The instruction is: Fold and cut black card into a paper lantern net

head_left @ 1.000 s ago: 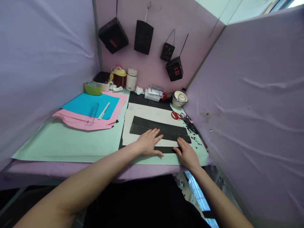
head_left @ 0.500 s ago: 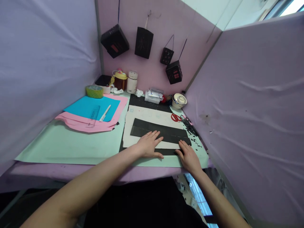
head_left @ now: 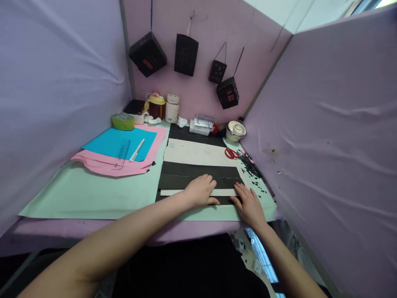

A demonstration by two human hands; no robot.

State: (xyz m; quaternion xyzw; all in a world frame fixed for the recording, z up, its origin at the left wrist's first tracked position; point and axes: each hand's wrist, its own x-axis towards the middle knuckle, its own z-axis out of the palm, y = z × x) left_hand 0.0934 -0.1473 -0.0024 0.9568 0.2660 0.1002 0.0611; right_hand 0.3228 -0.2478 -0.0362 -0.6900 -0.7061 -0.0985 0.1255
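A long black paper strip (head_left: 176, 176) with a pale lengthwise line lies across a white board (head_left: 195, 152). My left hand (head_left: 200, 192) rests on the strip's near middle part, fingers slightly bent and thumb apart. At the strip's right end, the fingertips of my right hand (head_left: 249, 203) touch its near corner, with the fingers stretched out and the thumb spread. Neither hand grips anything. Below the board is a larger black sheet (head_left: 198, 135), seen at its far and near ends. Red-handled scissors (head_left: 231, 153) lie beyond the strip to the right.
Black paper scraps (head_left: 249, 165) lie at the right. On the left are blue sheets (head_left: 105, 138) over pink sheets (head_left: 93, 161), a clear ruler (head_left: 123, 153), a white pen-like tool (head_left: 137, 150) and a tape roll (head_left: 123, 122). A bottle (head_left: 172, 108) and lidded bowl (head_left: 236, 130) stand behind.
The black strip has shifted left and straightened, now lying nearly parallel to the board's near edge. My left hand's fingers have drawn closer together; my right hand stays at the right end.
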